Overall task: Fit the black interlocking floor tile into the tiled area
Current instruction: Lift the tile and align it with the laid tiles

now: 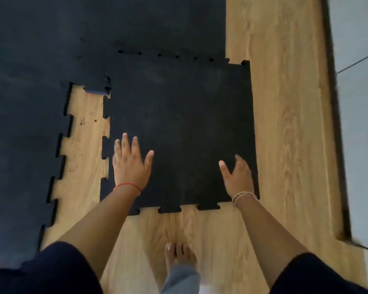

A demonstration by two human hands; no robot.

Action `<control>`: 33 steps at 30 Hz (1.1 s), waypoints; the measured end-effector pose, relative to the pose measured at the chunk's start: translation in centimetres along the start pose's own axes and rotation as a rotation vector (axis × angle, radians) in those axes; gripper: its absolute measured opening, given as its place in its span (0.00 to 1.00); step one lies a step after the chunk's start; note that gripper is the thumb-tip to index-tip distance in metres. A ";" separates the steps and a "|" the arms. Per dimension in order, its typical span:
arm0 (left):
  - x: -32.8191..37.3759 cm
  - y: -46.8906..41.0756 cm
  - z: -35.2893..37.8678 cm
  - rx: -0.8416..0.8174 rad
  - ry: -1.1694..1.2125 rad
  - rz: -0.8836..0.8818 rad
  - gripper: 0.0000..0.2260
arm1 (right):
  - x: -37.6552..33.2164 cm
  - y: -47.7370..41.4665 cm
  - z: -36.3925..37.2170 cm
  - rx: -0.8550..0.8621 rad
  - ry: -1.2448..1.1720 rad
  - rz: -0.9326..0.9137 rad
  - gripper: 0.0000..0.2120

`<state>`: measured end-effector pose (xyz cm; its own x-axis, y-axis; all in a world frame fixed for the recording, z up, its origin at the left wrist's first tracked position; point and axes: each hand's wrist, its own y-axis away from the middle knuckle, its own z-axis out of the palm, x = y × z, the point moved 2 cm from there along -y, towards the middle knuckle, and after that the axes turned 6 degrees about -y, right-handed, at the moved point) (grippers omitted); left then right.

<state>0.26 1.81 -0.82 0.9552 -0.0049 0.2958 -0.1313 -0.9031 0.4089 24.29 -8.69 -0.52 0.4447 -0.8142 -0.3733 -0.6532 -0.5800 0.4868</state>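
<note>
A loose black interlocking tile (183, 124) lies flat on the wooden floor, its far edge lapping the tabs of the tiled area (30, 102). A strip of bare wood (83, 149) shows between the tile's left toothed edge and the tiled area. My left hand (131, 162) rests palm down on the tile's near left part, fingers spread. On the near right part, beside the tile's straight right edge, my right hand (238, 177) lies flat with thumb and fingers apart. Neither hand holds anything.
Light wooden floor (285, 124) runs along the tile's right side and in front of it. A dark threshold strip (336, 134) and grey floor tiles (361, 124) lie further right. My bare foot (179, 257) stands on the wood just below the tile's near edge.
</note>
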 end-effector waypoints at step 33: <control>-10.8 -4.6 -2.1 0.539 0.693 -0.506 0.20 | 7.1 -6.6 3.1 0.023 -1.108 0.391 0.50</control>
<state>-10.00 6.86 -4.09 0.4787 0.5274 0.7020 0.5466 -0.8047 0.2319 29.80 -10.57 -8.84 -0.5574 -0.4619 -0.6899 -0.6428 -0.2859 0.7107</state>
